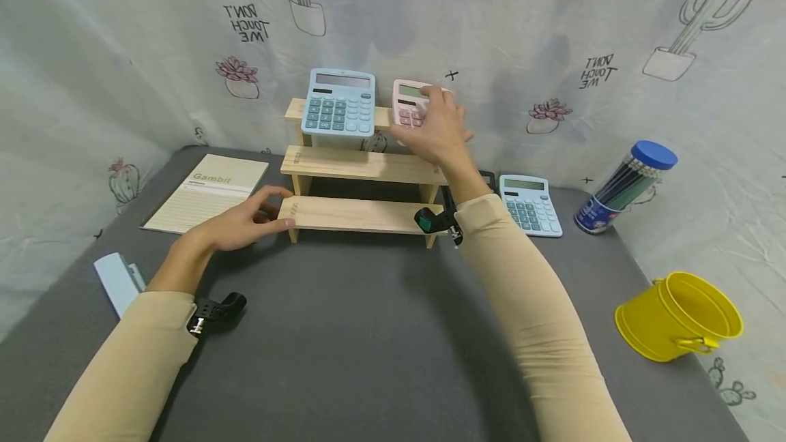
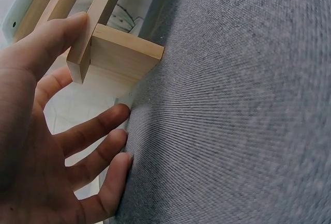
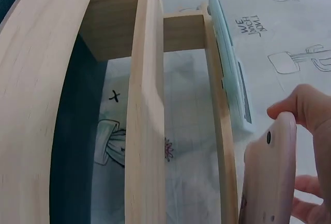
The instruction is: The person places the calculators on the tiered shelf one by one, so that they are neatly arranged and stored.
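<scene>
A three-step wooden stand [image 1: 362, 215] stands on the dark grey table. At its lowest step, my left hand [image 1: 245, 220] pinches the left end of the board between thumb and index finger; the other fingers are loosely bent beside it. My right hand [image 1: 439, 128] grips a pink calculator [image 1: 404, 97] by its upper right part, at the right of the top step. Whether the calculator's lower edge rests on the step cannot be told. To its left, a light blue calculator [image 1: 340, 101] leans back upright on the same top step. The middle step [image 1: 368, 164] bears nothing.
Right of the stand lie another blue calculator [image 1: 529, 204] and a black object [image 1: 488, 179] partly behind my arm. Farther right are a tilted pencil tub [image 1: 595, 215] and a yellow bucket [image 1: 651, 319]. A notepad [image 1: 209, 193] and a pale blue stapler-like object [image 1: 117, 282] lie left.
</scene>
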### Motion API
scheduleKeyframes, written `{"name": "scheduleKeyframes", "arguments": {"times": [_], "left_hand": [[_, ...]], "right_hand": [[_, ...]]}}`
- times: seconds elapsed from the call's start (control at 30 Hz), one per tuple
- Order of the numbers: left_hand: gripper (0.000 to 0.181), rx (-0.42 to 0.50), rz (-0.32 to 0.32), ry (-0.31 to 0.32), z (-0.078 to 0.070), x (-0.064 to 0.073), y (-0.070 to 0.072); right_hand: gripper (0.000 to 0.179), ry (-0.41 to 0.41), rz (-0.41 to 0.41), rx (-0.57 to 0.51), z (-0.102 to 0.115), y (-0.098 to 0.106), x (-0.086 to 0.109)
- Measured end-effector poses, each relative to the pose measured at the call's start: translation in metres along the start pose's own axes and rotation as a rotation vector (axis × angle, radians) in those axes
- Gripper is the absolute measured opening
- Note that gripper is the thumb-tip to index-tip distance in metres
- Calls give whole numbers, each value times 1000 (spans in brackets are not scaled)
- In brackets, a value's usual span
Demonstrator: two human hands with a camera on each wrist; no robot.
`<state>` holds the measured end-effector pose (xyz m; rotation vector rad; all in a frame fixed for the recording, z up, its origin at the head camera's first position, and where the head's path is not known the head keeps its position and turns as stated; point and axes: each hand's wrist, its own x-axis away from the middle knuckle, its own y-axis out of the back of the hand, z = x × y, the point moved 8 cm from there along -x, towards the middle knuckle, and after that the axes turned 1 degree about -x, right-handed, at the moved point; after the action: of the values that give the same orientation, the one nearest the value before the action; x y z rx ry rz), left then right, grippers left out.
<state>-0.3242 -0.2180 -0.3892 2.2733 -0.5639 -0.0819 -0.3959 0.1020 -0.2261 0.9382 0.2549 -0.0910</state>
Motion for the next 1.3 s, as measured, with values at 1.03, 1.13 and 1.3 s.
{"name": "scheduleKeyframes", "arguments": {"times": [1.03, 1.13, 1.3], "left_hand": [[67, -14, -23, -1, 4, 3, 0], [67, -17, -23, 1, 4, 4, 1], [66, -32, -28, 0, 3, 1, -1]], "right_hand": [[93, 188, 333, 111, 19, -25, -13], [92, 196, 334, 105, 21, -27, -14], [90, 185, 300, 142, 17, -30, -16]]}}
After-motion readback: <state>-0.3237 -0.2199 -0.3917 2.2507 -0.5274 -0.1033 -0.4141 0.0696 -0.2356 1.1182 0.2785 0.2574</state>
